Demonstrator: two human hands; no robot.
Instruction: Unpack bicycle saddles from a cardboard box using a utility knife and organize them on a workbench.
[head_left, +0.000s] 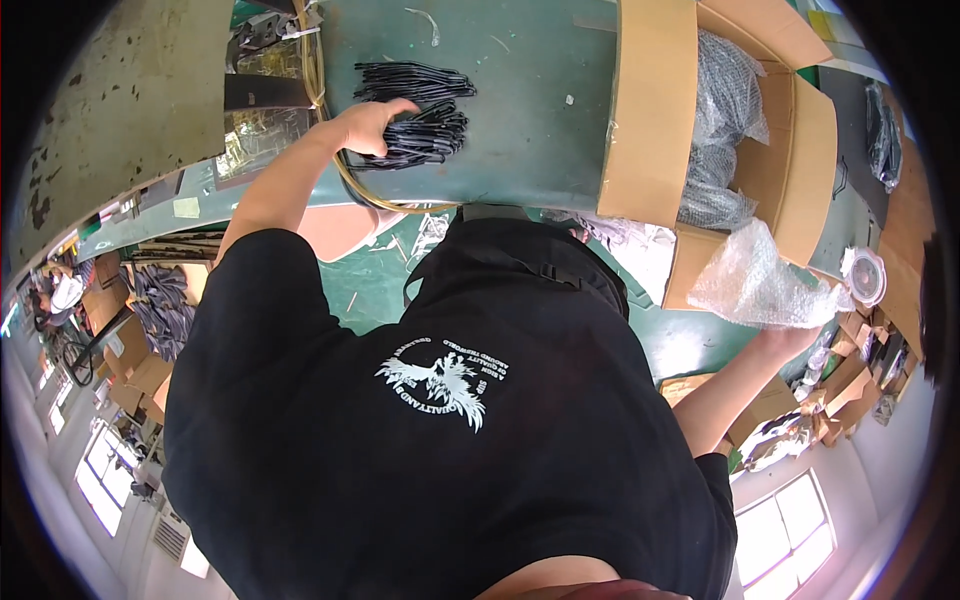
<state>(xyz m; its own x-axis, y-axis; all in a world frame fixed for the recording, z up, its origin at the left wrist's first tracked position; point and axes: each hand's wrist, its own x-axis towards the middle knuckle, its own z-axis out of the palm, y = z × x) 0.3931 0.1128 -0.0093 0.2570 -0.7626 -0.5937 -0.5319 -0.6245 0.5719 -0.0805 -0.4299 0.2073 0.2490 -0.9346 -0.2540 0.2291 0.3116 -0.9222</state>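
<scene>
Two bundles of thin black strips, perhaps cables or straps, lie on the green tabletop. My left hand (372,126) grips the left end of the nearer bundle (428,138), its thumb on the far side and its other fingers partly hidden. The farther bundle (415,79) lies just beyond, untouched. Off to the right, my right hand (797,340) holds a clear bubble wrap bag (755,280) beside an open cardboard box (650,110); the plastic hides most of its fingers. More bubble-wrapped packs (722,130) sit inside the box.
A yellowish hose (385,203) runs along the left and front edge of the green table (540,130). A worn metal panel (150,110) stands at far left. At right are a small round fan (864,277) and stacked cartons (850,390).
</scene>
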